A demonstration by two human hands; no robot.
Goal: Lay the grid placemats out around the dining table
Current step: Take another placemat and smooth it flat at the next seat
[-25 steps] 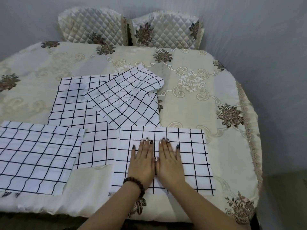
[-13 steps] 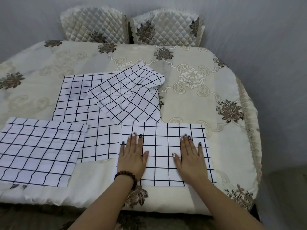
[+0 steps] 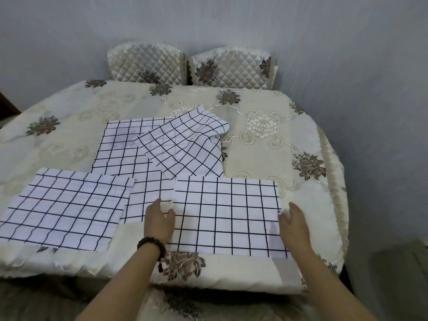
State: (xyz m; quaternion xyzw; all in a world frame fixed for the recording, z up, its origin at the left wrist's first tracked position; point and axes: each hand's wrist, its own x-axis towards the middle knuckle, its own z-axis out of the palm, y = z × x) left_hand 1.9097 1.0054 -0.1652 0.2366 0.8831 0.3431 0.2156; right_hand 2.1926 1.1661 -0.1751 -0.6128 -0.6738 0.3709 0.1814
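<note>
Hands have slid apart since the earlier frames: they were together at the mat's centre, now one sits at each side edge

Head view:
- left hand [image 3: 159,222] lies flat at the left edge of the near-right placemat [image 3: 225,214], fingers [image 3: 155,206] straight, thumb on the mat, gripping nothing
- right hand [image 3: 293,224] lies flat on the mat's right edge, fingers extended and a bit blurred; it presses and holds nothing
- that mat lies flat and square to the near rim of the counter [image 3: 266,154], right of centre
- its far edge meets the low corner of the rumpled placemat [image 3: 183,147], and its left edge overlaps the big middle placemat [image 3: 120,144]
- near-left placemat [image 3: 67,209] is laid at the near rim, slightly skewed, its far corner over the middle one
- two quilted chair backs [image 3: 143,63] stand at the far side
- bead bracelet [image 3: 150,243] on the left wrist

Step, my read: tail end of smoothing the second laid mat. Two are placed, two wait heaped mid-counter

Next move probably calls for:
- lifting both hands off without dragging the mat
- taking the rumpled one first, since it lies on top
- pinching it at two corners so it hangs flat
- carrying it to a free seat, likely the far side by the chairs
- a long reach across, so watch for a sleeve or forearm shifting the laid mats
</note>
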